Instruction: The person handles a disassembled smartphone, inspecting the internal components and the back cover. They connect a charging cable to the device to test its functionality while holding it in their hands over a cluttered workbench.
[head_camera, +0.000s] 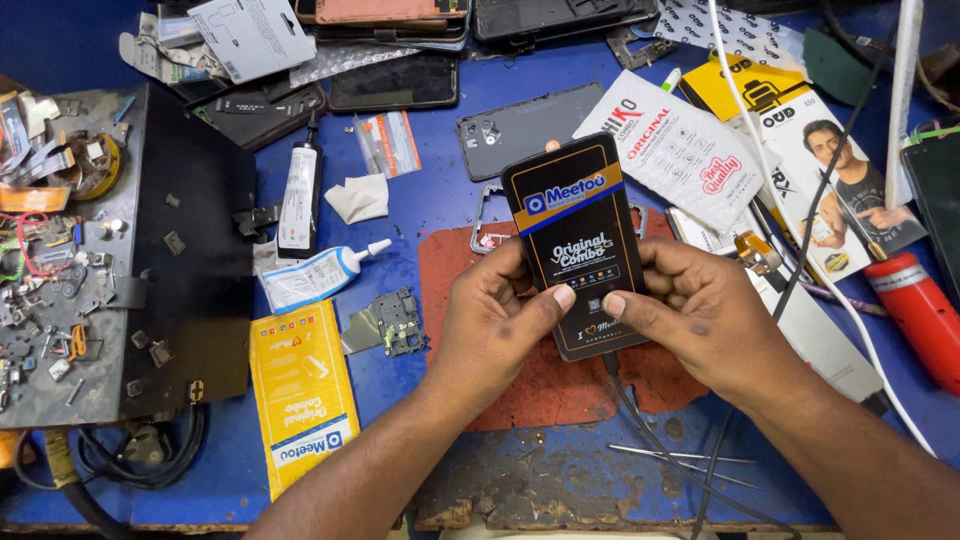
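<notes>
Both my hands hold a flat black package (578, 240) with a blue and gold band, upright over a worn red mat (450, 265) on the blue workbench. My left hand (490, 320) grips its lower left edge with the thumb on the front. My right hand (700, 310) grips the lower right edge, thumb also on the front. A phone frame (484, 225) lies just behind the package, partly hidden by it.
A black tool box (190, 250) with screws and small parts sits at left. Glue tubes (300, 195) (320, 275), a circuit board (392, 322), a yellow packet (300, 390), a phone back cover (520, 125), white packets (680, 150), a red cylinder (925, 310), tweezers (680, 462) and cables (850, 330) lie around.
</notes>
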